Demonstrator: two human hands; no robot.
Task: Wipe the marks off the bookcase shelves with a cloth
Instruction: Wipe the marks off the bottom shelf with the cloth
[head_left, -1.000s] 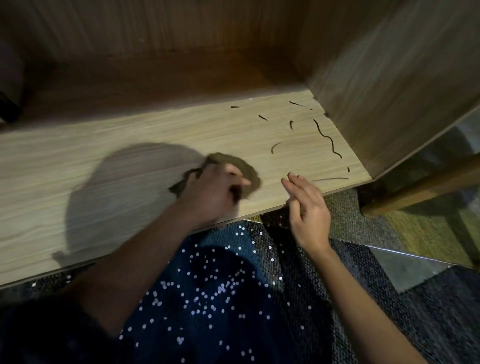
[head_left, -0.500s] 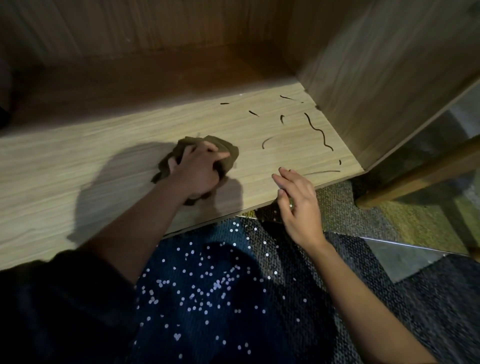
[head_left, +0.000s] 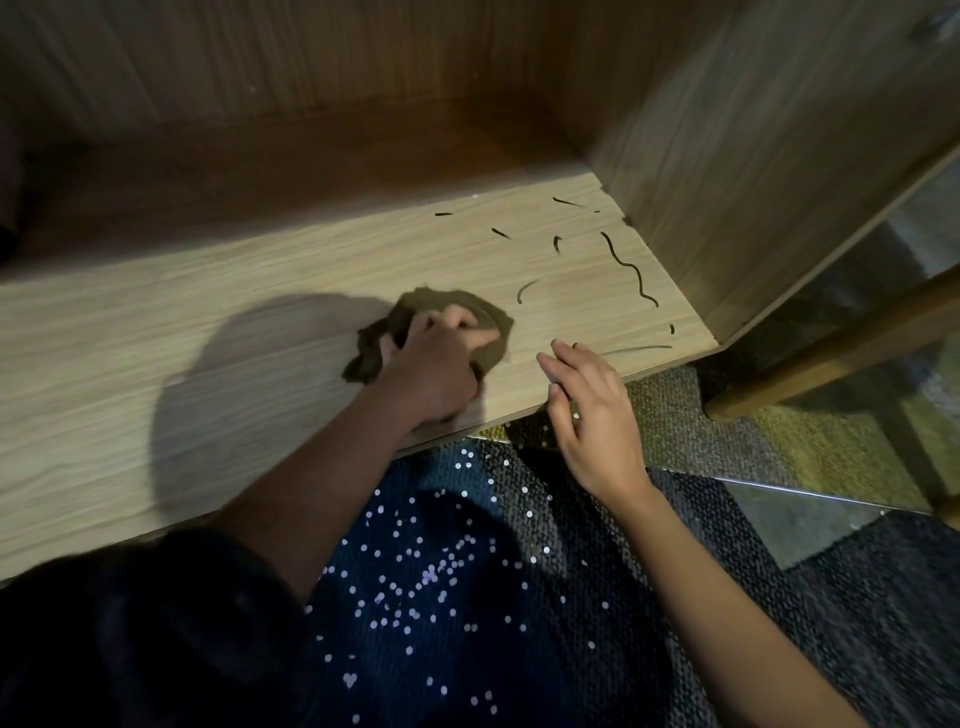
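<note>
On the wooden shelf (head_left: 156, 374), near its front edge, the left hand (head_left: 431, 369) grips the bunched brown cloth (head_left: 431, 304) and presses it down, just left of the dark marks (head_left: 631, 266). The right hand (head_left: 592, 410) lies loose-fingered at the edge, seemingly touching it, holding nothing.

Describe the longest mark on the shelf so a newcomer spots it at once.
Start at the pale wood-grain bookcase shelf, at its right end by the brown upright side panel. There lies a long dark wavy mark. Its neighbours are short or plain strokes; only it snakes through several bends.
</note>
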